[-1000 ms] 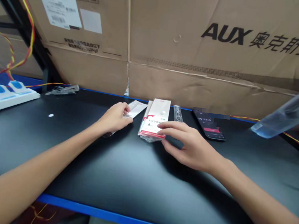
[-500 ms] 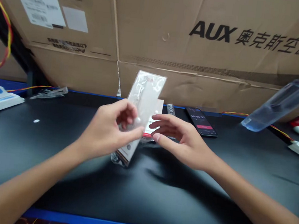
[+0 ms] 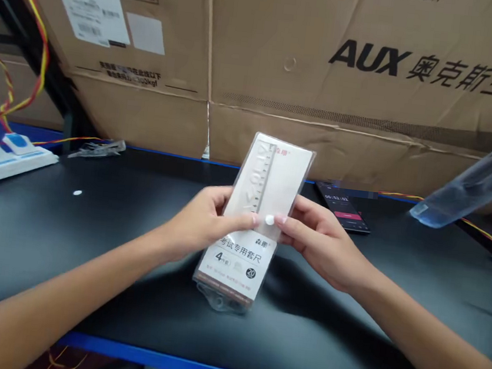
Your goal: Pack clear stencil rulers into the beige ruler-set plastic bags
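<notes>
Both hands hold a clear plastic ruler-set packet (image 3: 254, 221) above the black table (image 3: 102, 239), its printed white and red card facing me. My left hand (image 3: 203, 224) grips the packet's left edge, thumb across the front. My right hand (image 3: 317, 240) grips the right edge, thumb tip beside a small white snap button in the middle of the packet. The packet is tilted, its top leaning away toward the cardboard boxes.
Large cardboard boxes (image 3: 329, 81) wall off the back of the table. A phone (image 3: 345, 206) lies behind my right hand. A clear plastic container (image 3: 472, 186) leans at the right. A white power strip (image 3: 5, 154) with cables sits at the left.
My left hand lifted a packet off the table and turned its printed face toward me. My right hand left the stack and took hold of the packet's right edge.
</notes>
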A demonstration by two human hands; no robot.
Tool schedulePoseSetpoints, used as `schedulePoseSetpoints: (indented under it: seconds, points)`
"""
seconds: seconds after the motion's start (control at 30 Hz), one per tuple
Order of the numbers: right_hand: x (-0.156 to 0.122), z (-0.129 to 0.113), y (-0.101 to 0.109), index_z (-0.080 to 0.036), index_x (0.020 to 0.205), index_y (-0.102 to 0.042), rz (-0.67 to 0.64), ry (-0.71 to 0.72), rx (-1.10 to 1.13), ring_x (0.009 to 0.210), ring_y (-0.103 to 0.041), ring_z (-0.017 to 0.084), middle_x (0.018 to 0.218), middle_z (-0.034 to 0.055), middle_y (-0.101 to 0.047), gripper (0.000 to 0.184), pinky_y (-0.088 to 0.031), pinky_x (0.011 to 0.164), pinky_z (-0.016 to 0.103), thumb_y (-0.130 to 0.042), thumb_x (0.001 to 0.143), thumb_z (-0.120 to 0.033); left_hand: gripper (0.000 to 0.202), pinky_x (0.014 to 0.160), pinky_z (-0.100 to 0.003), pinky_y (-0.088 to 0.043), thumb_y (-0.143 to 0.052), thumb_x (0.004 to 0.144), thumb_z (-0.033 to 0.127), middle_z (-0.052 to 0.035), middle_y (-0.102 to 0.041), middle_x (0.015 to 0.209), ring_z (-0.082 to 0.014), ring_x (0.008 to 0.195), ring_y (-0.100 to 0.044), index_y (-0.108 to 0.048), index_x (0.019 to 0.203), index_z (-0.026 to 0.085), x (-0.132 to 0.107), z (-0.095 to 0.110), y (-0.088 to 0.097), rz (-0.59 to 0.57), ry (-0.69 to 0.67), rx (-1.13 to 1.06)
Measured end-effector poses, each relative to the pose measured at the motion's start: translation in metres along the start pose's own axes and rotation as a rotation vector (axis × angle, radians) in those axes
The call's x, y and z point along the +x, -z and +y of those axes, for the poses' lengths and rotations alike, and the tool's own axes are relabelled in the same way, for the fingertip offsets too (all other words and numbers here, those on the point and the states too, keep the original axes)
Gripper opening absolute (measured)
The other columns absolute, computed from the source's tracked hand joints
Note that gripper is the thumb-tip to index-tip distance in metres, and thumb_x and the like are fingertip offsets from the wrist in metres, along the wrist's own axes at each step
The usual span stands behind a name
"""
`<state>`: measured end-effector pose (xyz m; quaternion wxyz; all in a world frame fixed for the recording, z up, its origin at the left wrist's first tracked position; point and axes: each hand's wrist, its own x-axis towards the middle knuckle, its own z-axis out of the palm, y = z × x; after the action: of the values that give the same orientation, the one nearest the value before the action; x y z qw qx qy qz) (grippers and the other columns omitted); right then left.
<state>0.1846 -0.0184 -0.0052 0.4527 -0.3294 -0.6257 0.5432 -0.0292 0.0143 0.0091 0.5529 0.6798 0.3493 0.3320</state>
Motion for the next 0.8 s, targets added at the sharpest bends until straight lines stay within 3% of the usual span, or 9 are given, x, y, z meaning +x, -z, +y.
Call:
schedulePoseSetpoints:
  seconds: [0.07,0.17,0.27,0.4,0.53,0.63,0.8]
  points:
    - [0.0,0.003,-0.003,-0.022,0.122,-0.062,0.126,0.03,-0.118,0.102,-0.07,0.025,0.121,0.0101,-0.07,0.034,-0.064,0.08,0.04,-0.067,0.091,-0.033,0.032,0.072,-0.037,-0.061,-0.071,0.083,0.039,-0.0063,-0.077,0.102,-0.0255,0.086,-0.074,-0.069,0.108,0.019,-0.002,-0.003,-0.005,-0.01,0.002,-0.012]
    - [0.0,0.006,-0.004,-0.021,0.12,-0.057,0.332,0.039,-0.291,0.08,-0.072,0.021,0.109,0.0094,-0.069,0.045,-0.066,0.067,0.037,-0.075,0.083,-0.037,0.031,0.071,-0.035,-0.06,-0.067,0.086,0.039,-0.0055,-0.077,0.101,-0.0253,0.086,-0.073,-0.07,0.109,0.019,-0.008,-0.003,-0.011,0.075,-0.079,0.119]
    - [-0.001,0.006,-0.007,-0.022,0.117,-0.055,0.394,0.064,-0.447,0.07,-0.07,0.018,0.105,0.0077,-0.066,0.05,-0.066,0.061,0.035,-0.078,0.078,-0.041,0.03,0.063,-0.031,-0.058,-0.06,0.091,0.042,-0.0037,-0.076,0.092,-0.0235,0.079,-0.072,-0.069,0.107,0.019,-0.013,0.001,-0.013,0.105,-0.11,0.233]
    - [-0.006,0.001,-0.012,-0.025,0.113,-0.05,0.485,0.3,-0.732,0.079,-0.067,0.021,0.117,0.0098,-0.056,0.051,-0.065,0.063,0.036,-0.081,0.074,-0.036,0.029,0.068,-0.031,-0.058,-0.055,0.094,0.043,-0.0026,-0.075,0.093,-0.0237,0.084,-0.071,-0.069,0.103,0.019,-0.013,0.005,-0.013,0.114,-0.117,0.229]
    - [-0.009,-0.002,-0.012,-0.029,0.127,-0.044,0.537,0.529,-0.983,0.094,-0.063,0.029,0.13,0.0142,-0.047,0.064,-0.061,0.073,0.045,-0.08,0.074,-0.032,0.028,0.068,-0.031,-0.057,-0.056,0.093,0.042,-0.0032,-0.074,0.09,-0.0248,0.085,-0.07,-0.069,0.094,0.018,-0.013,0.007,-0.015,0.119,-0.11,0.219]
    - [-0.009,-0.002,-0.011,-0.032,0.135,-0.041,0.488,0.666,-1.113,0.112,-0.058,0.034,0.134,0.0137,-0.048,0.068,-0.056,0.086,0.049,-0.077,0.078,-0.027,0.028,0.061,-0.028,-0.055,-0.057,0.092,0.041,-0.0025,-0.07,0.079,-0.0223,0.075,-0.068,-0.067,0.084,0.017,-0.014,0.008,-0.016,0.125,-0.103,0.243]
    - [-0.005,0.0,-0.01,-0.028,0.107,-0.058,0.219,0.696,-1.192,0.114,-0.058,0.028,0.116,0.0064,-0.067,0.029,-0.048,0.099,0.046,-0.066,0.083,-0.014,0.025,0.058,-0.025,-0.05,-0.055,0.093,0.036,-0.0023,-0.07,0.08,-0.0182,0.072,-0.065,-0.069,0.088,0.016,-0.014,0.009,-0.016,0.05,-0.09,0.207]
